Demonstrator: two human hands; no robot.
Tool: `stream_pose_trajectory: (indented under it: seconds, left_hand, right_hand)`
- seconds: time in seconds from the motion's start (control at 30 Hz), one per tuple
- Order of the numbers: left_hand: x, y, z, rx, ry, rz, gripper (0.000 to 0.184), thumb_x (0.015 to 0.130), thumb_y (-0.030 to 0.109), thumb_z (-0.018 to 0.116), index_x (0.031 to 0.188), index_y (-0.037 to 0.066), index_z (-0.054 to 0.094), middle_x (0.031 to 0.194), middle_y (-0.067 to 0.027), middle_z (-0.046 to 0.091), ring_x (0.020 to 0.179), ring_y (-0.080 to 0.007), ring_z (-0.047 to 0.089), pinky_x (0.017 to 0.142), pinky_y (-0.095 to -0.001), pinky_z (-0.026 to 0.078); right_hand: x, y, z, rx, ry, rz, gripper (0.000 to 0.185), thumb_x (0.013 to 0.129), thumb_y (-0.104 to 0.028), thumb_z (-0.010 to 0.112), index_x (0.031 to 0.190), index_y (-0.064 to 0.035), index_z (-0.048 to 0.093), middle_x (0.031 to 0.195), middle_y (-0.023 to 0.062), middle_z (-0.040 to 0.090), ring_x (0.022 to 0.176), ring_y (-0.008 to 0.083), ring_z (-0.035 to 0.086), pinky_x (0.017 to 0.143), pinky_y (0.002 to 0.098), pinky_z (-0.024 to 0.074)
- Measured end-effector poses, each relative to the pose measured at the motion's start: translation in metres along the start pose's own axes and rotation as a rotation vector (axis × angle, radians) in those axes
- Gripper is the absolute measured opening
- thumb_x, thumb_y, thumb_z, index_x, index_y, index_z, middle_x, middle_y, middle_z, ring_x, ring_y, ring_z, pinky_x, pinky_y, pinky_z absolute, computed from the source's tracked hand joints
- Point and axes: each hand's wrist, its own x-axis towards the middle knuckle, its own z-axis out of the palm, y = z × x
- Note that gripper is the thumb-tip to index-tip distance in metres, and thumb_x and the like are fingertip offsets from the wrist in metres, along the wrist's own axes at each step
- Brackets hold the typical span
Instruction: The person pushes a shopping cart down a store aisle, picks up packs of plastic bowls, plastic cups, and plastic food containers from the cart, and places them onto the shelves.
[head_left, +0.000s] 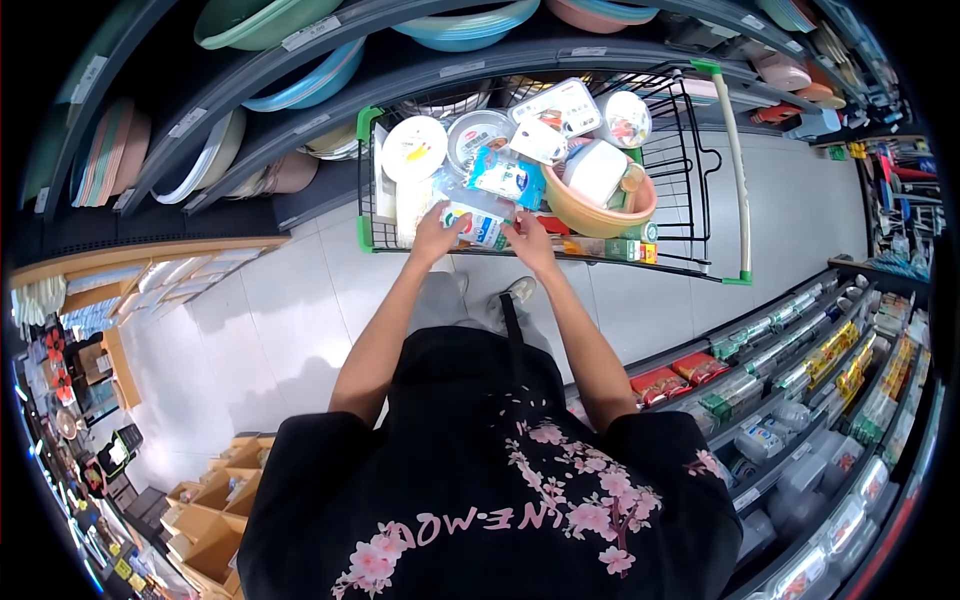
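A clear plastic package with a blue, white and green label point(476, 226) lies between my hands at the near side of the shopping cart point(742, 180). My left hand point(437, 234) grips its left end, and my right hand point(528, 241) holds its right end. Just beyond it is a bright blue packet point(507, 177). To the right sits a yellow-orange basin point(590, 218) with white containers in it. White round items point(414, 149) and a clear-topped box point(567, 108) fill the cart's far side.
Shelves with stacked basins point(318, 80) run beyond the cart. On the lower right, another shelf holds red packets point(663, 385) and clear plastic boxes point(790, 510). Cardboard boxes point(212, 535) stand at lower left. Tiled floor point(290, 300) shows around my feet.
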Motion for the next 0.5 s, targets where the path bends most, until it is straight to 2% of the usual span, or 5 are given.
stream_pose_trajectory:
  seconds: [0.13,0.17,0.33,0.4,0.5]
  left_hand:
    - [0.056,-0.054,-0.004,0.168,0.142,0.039,0.108,0.066,0.042,0.087,0.142,-0.011,0.033,0.132,-0.0300,0.053,0.124,-0.0361,0.054,0.105,-0.0383,0.042]
    - [0.070,-0.071,-0.002,0.190,0.148,-0.010,0.116,0.060,0.040,0.090,0.146,-0.008,0.028,0.137,-0.0275,0.049,0.128,-0.0331,0.051,0.108,-0.0373,0.040]
    - [0.083,-0.064,-0.015,0.034,-0.228,-0.027,0.104,0.059,0.034,0.092,0.140,-0.004,0.039,0.135,-0.0198,0.054,0.125,-0.0292,0.053,0.106,-0.0362,0.041]
    - [0.079,-0.054,-0.023,0.016,-0.319,-0.081,0.098,0.064,0.026,0.090,0.142,-0.001,0.037,0.137,-0.0193,0.051,0.127,-0.0248,0.050,0.107,-0.0359,0.040]
    - [0.060,-0.037,-0.039,-0.030,-0.243,-0.123,0.090,0.071,0.043,0.084,0.136,-0.005,0.044,0.131,-0.0202,0.057,0.120,-0.0289,0.057,0.101,-0.0350,0.044]
  right_hand:
    - [0.048,0.046,0.025,-0.161,0.094,0.136,0.059,0.080,-0.036,0.073,0.116,0.0071,0.056,0.112,0.0260,0.065,0.102,0.0381,0.065,0.089,0.0408,0.0503]
    - [0.050,0.035,0.020,-0.110,-0.029,0.214,0.068,0.080,-0.035,0.073,0.124,0.0100,0.051,0.116,0.0244,0.065,0.107,0.0356,0.064,0.092,0.0387,0.0487]
    - [0.052,0.018,0.023,0.081,-0.072,0.386,0.077,0.081,-0.030,0.073,0.140,0.0078,0.040,0.125,0.0197,0.061,0.116,0.0274,0.059,0.097,0.0336,0.0445]
    - [0.047,0.006,0.024,0.109,-0.051,0.304,0.076,0.084,-0.040,0.072,0.134,0.0106,0.047,0.122,0.0216,0.061,0.111,0.0249,0.059,0.088,0.0335,0.0489]
    - [0.029,-0.019,0.023,0.155,0.059,0.303,0.076,0.085,-0.041,0.071,0.134,0.0115,0.046,0.118,0.0206,0.062,0.107,0.0234,0.060,0.086,0.0316,0.0484]
